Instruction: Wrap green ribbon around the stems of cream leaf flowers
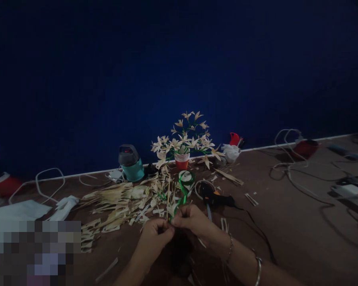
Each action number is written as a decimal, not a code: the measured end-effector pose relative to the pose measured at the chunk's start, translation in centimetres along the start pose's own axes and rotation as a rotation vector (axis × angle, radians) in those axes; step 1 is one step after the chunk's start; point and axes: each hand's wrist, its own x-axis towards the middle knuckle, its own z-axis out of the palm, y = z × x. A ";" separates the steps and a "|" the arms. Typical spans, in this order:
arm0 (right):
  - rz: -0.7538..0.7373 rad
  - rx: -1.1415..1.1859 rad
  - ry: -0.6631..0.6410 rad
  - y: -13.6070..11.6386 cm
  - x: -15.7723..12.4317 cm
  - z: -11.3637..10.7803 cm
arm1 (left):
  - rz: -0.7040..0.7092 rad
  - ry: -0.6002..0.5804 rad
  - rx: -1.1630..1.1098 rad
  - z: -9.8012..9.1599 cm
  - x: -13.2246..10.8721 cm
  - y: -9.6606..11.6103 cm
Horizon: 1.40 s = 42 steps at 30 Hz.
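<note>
My left hand and my right hand meet low in the middle, both closed in a pinch on a thin stick that stands up between them. A green ribbon runs from my right fingers up to a green ribbon roll on the brown floor. Bangles circle my right wrist. Pale dried leaf strips lie scattered just beyond my hands. Behind the roll stands a red-and-white cup full of pale handmade flowers.
A black glue gun with its cord lies right of my hands. A teal jug stands by the dark blue wall. White cables, a red item, white cloth and paper lie around. The lower left corner is pixelated.
</note>
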 end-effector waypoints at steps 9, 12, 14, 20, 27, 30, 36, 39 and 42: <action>0.034 -0.240 -0.024 -1.6 -0.8 0.0 | -0.183 -0.155 -0.185 0.1 -0.3 0.4; 0.033 -0.252 -0.035 -1.3 -0.7 -0.1 | -0.176 -0.134 -0.155 0.3 -0.2 0.1; 0.036 -0.234 -0.038 -1.1 -0.5 -0.1 | -0.169 -0.119 -0.149 0.3 -0.2 -0.1; 0.034 -0.116 -0.037 -1.6 -0.7 0.1 | -0.089 -0.004 -0.222 0.3 -0.3 0.1; 0.021 -0.112 -0.026 -1.8 -1.1 0.5 | 0.042 0.187 -0.294 0.0 -0.2 0.0; 0.018 -0.069 -0.040 -1.1 -1.2 0.8 | 0.100 0.239 -0.225 0.0 -0.2 -0.1; -0.120 -0.076 0.063 0.1 -0.8 1.0 | 0.180 0.288 -0.104 0.2 -0.2 -0.6; -0.163 -0.166 0.102 0.0 -1.0 1.1 | 0.216 0.309 -0.043 0.3 -0.2 -0.9; -0.233 -0.324 0.155 -0.4 -1.5 1.4 | 0.259 0.309 0.014 0.4 -0.1 -1.1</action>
